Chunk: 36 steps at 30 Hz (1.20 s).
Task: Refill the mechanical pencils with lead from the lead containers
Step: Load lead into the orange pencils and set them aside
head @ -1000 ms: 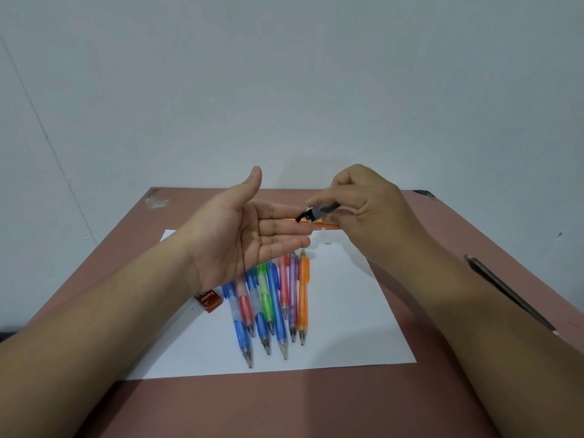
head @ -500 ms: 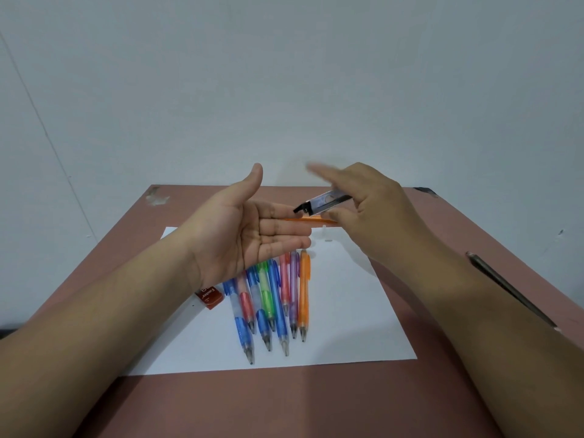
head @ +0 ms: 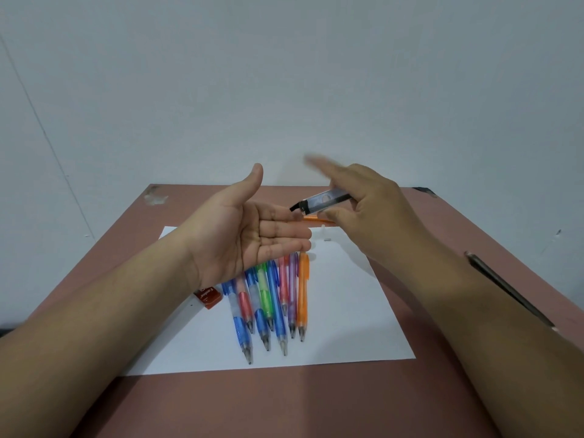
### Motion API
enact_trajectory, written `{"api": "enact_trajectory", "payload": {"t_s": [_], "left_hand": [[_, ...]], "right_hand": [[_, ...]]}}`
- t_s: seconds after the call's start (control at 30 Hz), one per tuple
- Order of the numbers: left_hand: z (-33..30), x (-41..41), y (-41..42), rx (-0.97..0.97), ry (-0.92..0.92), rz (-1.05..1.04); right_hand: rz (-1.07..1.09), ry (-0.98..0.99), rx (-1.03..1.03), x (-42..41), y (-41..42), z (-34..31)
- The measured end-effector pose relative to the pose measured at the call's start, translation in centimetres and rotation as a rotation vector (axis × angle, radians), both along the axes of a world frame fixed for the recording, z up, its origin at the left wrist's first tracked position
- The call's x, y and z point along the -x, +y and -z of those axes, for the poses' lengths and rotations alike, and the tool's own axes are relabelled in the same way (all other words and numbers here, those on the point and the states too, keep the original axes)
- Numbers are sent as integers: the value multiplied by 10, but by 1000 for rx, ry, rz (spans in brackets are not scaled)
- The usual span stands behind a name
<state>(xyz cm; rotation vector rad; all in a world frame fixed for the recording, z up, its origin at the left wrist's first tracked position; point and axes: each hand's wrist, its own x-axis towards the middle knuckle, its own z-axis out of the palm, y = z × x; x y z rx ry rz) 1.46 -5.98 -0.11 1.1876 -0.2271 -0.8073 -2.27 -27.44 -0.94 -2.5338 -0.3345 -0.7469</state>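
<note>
Lead container [head: 322,201], label unreadable, pinched in right hand [head: 373,210] grip above flat-spread left hand [head: 249,235].

pencils [head: 274,305] on paper [head: 354,311], eraser [head: 208,297] left, table [head: 284,403] beneath

A plain desk [head: 284,403] against a bare wall [head: 284,74]; room type unclear.

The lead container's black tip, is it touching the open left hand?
Cannot tell. In the head view the lead container tip overlaps the left hand fingertips, and no gap or contact shows plainly.
</note>
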Motion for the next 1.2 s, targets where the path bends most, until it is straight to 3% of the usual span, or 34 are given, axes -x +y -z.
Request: {"api": "enact_trajectory", "payload": {"t_s": [0.53, 0.67, 0.77, 0.9, 1.03, 1.2], "left_hand": [[0, 0, -1, -4, 4, 7], [0, 0, 0, -10, 4, 21], [1, 0, 0, -1, 5, 15], [0, 0, 0, -16, 0, 24], [1, 0, 0, -3, 1, 24], [0, 0, 0, -7, 4, 22]], "right_hand": [[10, -2, 19, 4, 1, -3], [2, 14, -72, 6, 3, -5], [6, -10, 18, 4, 2, -5], [-15, 12, -106, 7, 3, -6], [6, -31, 22, 6, 4, -4], [16, 24, -55, 7, 4, -6]]}}
